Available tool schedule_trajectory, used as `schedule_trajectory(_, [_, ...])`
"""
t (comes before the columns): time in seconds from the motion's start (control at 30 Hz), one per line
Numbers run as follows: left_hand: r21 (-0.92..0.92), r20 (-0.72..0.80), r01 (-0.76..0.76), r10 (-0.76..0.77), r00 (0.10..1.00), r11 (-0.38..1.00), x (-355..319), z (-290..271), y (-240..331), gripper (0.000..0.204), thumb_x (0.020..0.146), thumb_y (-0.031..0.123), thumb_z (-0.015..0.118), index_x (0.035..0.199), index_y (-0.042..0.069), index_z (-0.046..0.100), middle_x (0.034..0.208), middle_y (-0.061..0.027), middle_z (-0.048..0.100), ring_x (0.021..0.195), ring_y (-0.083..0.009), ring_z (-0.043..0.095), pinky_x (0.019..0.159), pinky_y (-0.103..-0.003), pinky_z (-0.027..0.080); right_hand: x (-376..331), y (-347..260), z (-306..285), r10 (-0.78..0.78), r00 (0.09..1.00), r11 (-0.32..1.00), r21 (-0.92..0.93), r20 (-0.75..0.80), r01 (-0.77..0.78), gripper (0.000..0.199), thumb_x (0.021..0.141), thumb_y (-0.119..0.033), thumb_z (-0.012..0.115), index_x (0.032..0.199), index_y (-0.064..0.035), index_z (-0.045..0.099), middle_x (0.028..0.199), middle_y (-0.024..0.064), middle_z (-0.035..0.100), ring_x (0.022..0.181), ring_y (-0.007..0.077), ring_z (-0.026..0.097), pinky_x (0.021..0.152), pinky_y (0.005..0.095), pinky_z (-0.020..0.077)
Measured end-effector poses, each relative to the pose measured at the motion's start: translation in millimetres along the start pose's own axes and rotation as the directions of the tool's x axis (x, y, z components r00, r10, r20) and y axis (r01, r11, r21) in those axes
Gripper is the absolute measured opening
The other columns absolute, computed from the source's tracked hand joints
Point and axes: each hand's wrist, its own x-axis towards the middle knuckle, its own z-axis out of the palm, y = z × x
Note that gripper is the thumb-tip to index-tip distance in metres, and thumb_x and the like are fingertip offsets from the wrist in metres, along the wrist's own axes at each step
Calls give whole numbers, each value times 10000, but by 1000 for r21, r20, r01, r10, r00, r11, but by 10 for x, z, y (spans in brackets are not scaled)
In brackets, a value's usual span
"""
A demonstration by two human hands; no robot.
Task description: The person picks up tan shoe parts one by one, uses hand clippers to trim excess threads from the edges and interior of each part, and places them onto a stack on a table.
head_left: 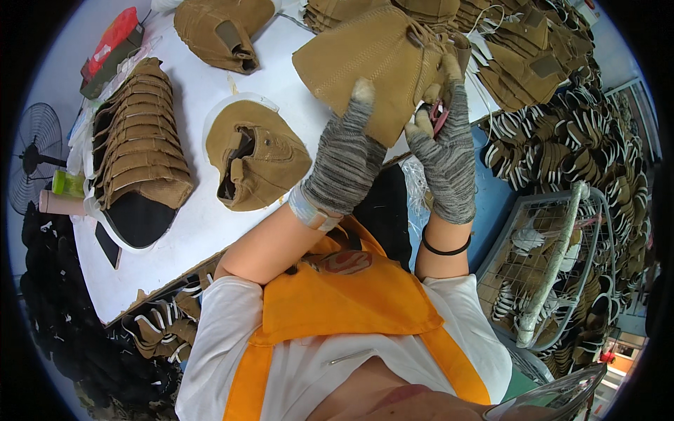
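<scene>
My left hand (pixel 344 158), in a grey knitted glove with the thumb tip bare, grips the lower edge of a brown stitched shoe upper (pixel 361 63) and holds it up above the table. At the upper's right edge is my right hand (pixel 446 158), gloved the same way with bare fingertips. Its fingers are curled round small scissors with pink-red handles (pixel 439 116), while its upper fingers touch the brown material. The scissor blades are hidden. Below and left of the held piece, another brown upper (pixel 263 158) lies on the white table (pixel 193 91).
A row of nested brown uppers (pixel 144 133) stands at the left of the table. One upper (pixel 225 31) lies at the back, and stacked uppers (pixel 523 63) fill the back right. A wire basket (pixel 540 259) with shoe parts stands right. A fan (pixel 35 158) is far left.
</scene>
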Motion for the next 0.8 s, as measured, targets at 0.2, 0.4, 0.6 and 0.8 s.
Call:
schedule_trajectory(0.2, [-190,48,46,-38,998,981,53,-86,25,639,957,463,456,1364,-15,337,1321,-166,459,1194,-242,488,1034,-357,404,-8,-12,64,-19,1000,992,126,7,18,774,795,-32,654,1448,-68,239,1358,157,418,1248,244,445,1034,352,404])
schedule_trajectory(0.4, [-301,106,87,-58,993,950,36,-139,-42,653,964,468,428,1406,10,285,1388,-192,390,1269,-275,413,1096,-401,332,60,-104,333,-19,988,978,204,-153,50,659,829,-45,628,1409,-70,316,1336,137,438,1224,230,464,1015,349,412])
schedule_trajectory(0.6, [-537,276,187,-38,960,822,55,-254,-60,656,970,494,376,1404,10,288,1400,-174,386,1279,-270,403,1107,-393,315,70,-18,136,21,1000,968,250,21,-25,599,818,1,565,1381,-49,369,1282,130,477,1194,203,483,992,319,418])
schedule_trajectory(0.8, [-459,115,147,-106,988,876,95,-294,-84,685,961,538,345,1376,-7,318,1332,-168,452,1222,-251,466,1046,-364,393,80,314,91,210,969,973,-69,-133,-220,492,847,-162,624,1302,-48,476,953,-12,522,749,62,467,664,195,418])
